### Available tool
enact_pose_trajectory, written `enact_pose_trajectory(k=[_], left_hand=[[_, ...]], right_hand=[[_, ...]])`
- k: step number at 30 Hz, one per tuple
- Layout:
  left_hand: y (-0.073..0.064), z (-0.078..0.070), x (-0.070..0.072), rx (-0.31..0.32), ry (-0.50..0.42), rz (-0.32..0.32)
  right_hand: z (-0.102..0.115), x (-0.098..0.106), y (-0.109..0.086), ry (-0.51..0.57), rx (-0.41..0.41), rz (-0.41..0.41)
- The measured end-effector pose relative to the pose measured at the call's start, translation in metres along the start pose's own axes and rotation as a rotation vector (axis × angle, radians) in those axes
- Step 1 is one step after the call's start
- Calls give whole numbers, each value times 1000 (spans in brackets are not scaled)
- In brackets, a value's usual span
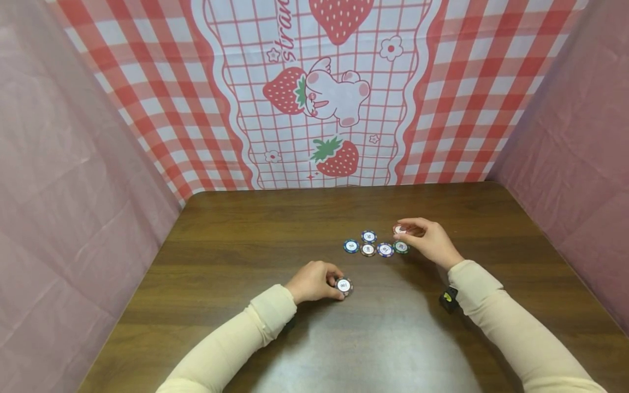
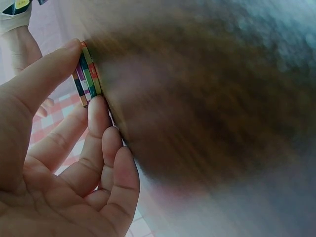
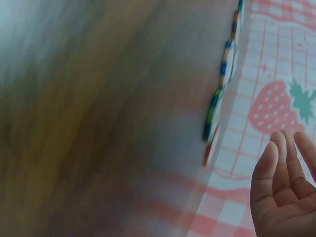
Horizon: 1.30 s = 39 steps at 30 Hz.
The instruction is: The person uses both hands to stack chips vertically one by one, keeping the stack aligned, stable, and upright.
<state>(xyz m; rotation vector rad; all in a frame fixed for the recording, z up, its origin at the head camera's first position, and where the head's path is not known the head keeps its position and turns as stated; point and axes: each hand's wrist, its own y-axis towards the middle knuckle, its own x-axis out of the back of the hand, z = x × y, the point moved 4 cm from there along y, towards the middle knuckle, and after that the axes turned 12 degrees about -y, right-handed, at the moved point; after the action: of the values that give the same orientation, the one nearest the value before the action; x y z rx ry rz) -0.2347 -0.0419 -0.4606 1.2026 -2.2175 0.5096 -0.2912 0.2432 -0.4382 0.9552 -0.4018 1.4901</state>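
A short stack of poker chips, its top chip white-centred with a dark rim, is pinched between the thumb and fingers of my left hand near the middle of the table. My right hand hovers over the far chips with loosely bent fingers and nothing between them, as the right wrist view shows. Below its fingertips lies a red chip, partly covered in the head view. Beside it are a green chip, a purple-blue chip, a brown chip and two blue chips.
The brown wooden table ends at a red-and-white checked cloth with strawberry prints. Pink curtains hang on both sides. A black wrist device sits under the right sleeve.
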Motion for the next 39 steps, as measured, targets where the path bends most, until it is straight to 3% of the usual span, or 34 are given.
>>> enact_pose_trajectory(k=[8, 30, 39], left_hand=[[0, -1, 0, 11, -1, 0], [0, 0, 0, 9, 3, 1], [1, 1, -1, 10, -2, -2]], right_hand=[[-22, 5, 7, -26, -93, 65], [-50, 1, 30, -146, -177, 248], [-52, -4, 36, -207, -176, 274]])
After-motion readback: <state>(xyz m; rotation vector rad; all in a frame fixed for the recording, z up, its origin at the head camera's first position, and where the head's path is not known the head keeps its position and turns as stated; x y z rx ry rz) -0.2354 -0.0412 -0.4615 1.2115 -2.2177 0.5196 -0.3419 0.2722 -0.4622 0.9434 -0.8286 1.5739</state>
